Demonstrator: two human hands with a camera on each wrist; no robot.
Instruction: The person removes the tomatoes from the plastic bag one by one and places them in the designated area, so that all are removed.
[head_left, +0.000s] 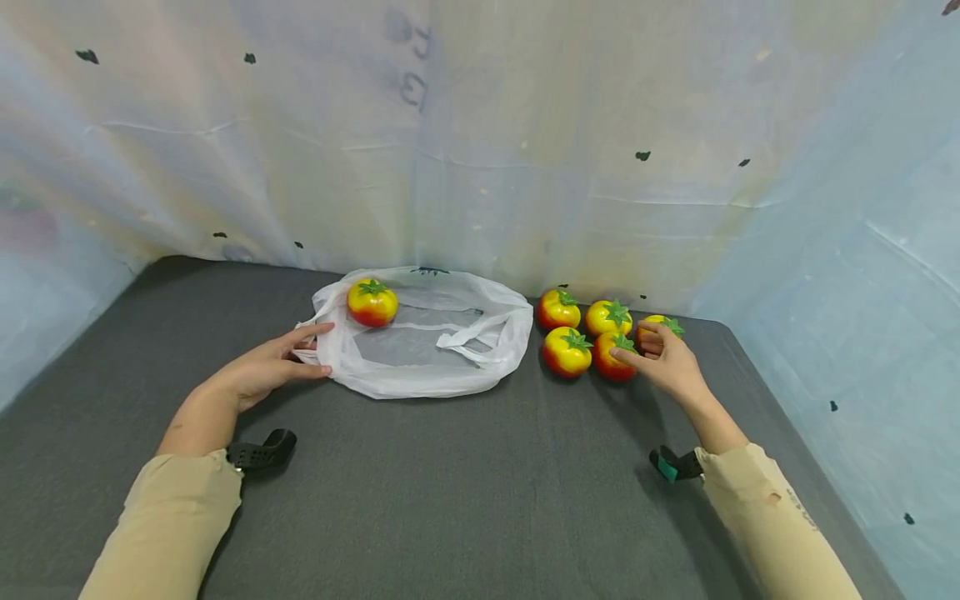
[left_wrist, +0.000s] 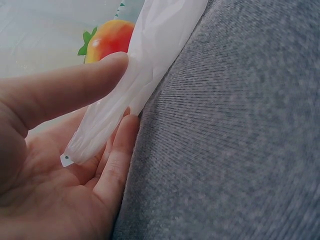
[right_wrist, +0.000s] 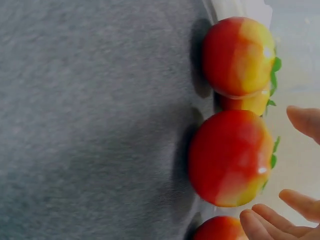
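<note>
A white plastic bag (head_left: 420,387) lies with its mouth spread wide, and one red-and-yellow tomato (head_left: 372,302) with green leaves sits inside at its left. My left hand (head_left: 258,371) holds the bag's left edge, the gathered plastic (left_wrist: 142,65) passing between thumb and fingers. To the bag's right stand several similar tomatoes in a cluster. Above the front right tomato (head_left: 611,362) is my right hand (head_left: 667,362), thumb and fingers apart. In the right wrist view its fingertips (right_wrist: 250,225) are near that tomato (right_wrist: 230,157), with a gap visible at the thumb. The rearmost right tomato (head_left: 652,325) is partly hidden by the fingers.
Dark grey cloth (head_left: 450,500) covers the table. A pale plastic sheet (head_left: 525,150) with dark spots rises behind it, and more sheeting (head_left: 862,317) stands along the right side. A loose bag handle (head_left: 465,342) lies over the bag's opening.
</note>
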